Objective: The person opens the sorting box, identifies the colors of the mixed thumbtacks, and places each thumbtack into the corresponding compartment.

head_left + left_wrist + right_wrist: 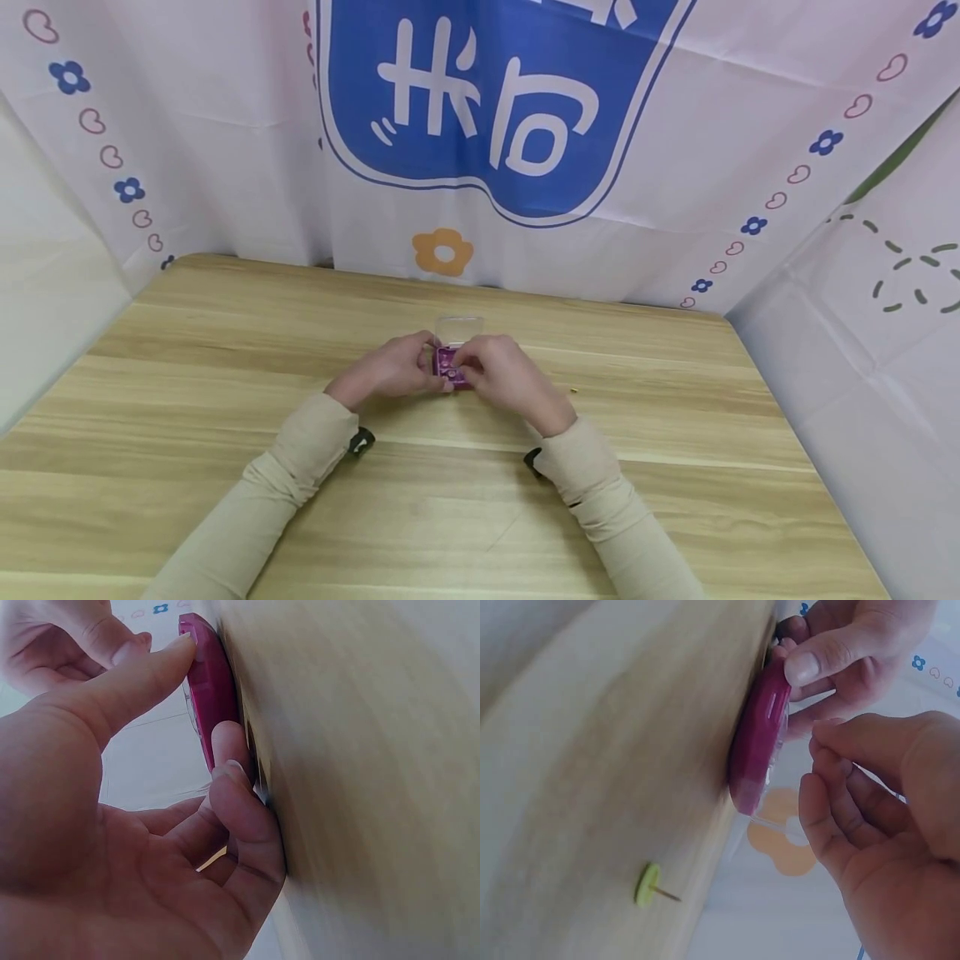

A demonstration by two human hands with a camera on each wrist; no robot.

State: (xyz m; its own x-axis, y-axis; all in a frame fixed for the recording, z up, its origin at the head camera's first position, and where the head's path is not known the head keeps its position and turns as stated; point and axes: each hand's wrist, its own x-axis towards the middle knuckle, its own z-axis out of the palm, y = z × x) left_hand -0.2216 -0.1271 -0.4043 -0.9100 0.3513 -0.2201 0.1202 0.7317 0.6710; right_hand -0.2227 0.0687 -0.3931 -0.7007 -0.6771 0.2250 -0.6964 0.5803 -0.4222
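A small magenta box [446, 357] with a hinged clear lid [461, 330] standing up sits on the table; its inside is divided, with small, indistinct contents. My left hand [395, 367] grips its left side, the thumb on the near rim and curled fingers against the lower side, seen as well in the left wrist view. Over the box's right part hovers my right hand [506, 373], thumb and index fingertips together. In the right wrist view these fingertips [826, 735] are apart from the box, and nothing shows between them. Right of that hand lies a yellow thumbtack [646, 885], its pin pointing sideways.
The wooden table [420, 517] spreads around both forearms. A white printed cloth [255, 183] hangs behind its far edge, and more white cloth [862, 350] borders the right side. Each wrist carries a black strap-like device [362, 441].
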